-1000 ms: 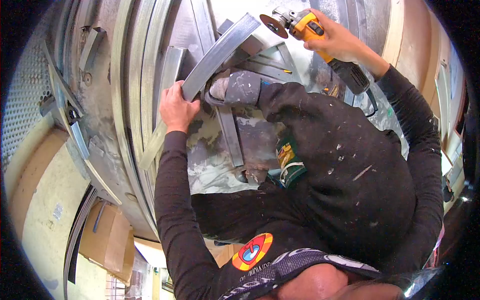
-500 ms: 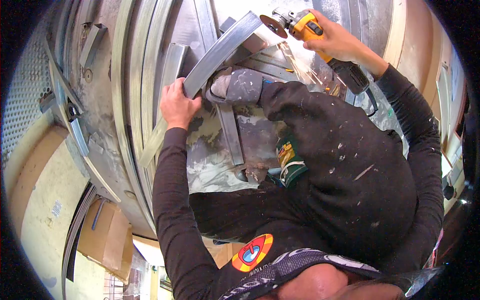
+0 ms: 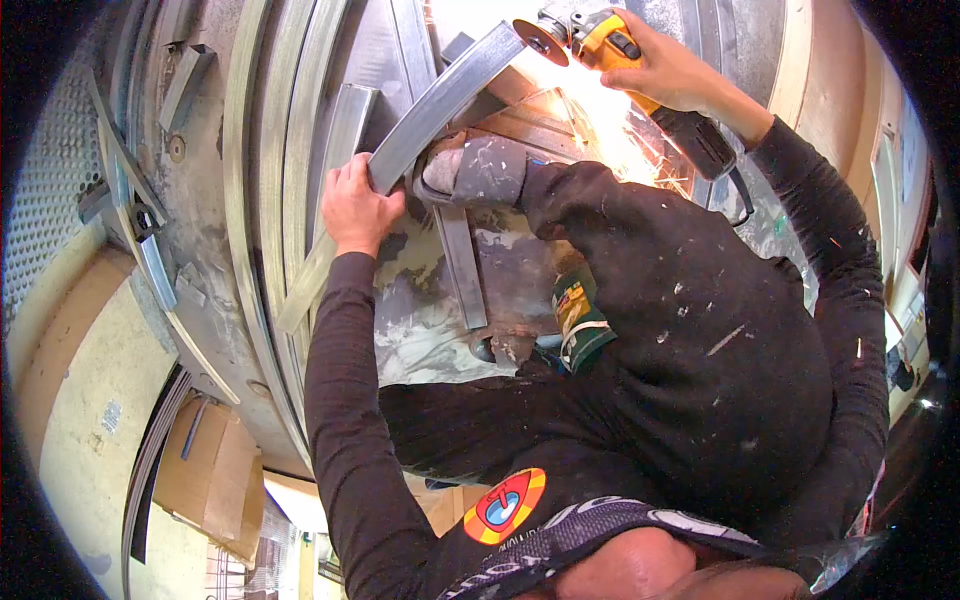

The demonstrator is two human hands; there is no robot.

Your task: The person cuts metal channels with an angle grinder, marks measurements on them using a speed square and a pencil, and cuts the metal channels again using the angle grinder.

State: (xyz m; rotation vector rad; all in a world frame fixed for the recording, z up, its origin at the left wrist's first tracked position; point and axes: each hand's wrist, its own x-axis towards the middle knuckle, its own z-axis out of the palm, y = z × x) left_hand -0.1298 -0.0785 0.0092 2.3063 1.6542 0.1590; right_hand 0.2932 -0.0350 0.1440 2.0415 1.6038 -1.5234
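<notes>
My right hand (image 3: 668,62) is wrapped round a yellow and black angle grinder (image 3: 610,45) at the upper right. The grinder's reddish-brown disc (image 3: 541,42) meets the far end of a grey metal tube (image 3: 440,105), and bright sparks (image 3: 615,130) stream down and to the right from there. My left hand (image 3: 360,208) grips the near end of this tube, thumb on one side. A shoe (image 3: 470,170) is right beside the tube, and other metal pieces lie underneath. The far side of the disc's contact is lost in glare.
Long metal bars (image 3: 240,150) run along the floor to the left. A short square tube (image 3: 185,88) and a perforated panel (image 3: 55,190) are farther left. A loose metal bar (image 3: 460,265) lies below the shoe. At the lower left is a cardboard box (image 3: 215,480).
The grinder has shifted slightly left, bringing its disc onto the tube's end. Sparks, absent at first and few half a second ago, are now a dense, bright stream. My left hand has barely moved.
</notes>
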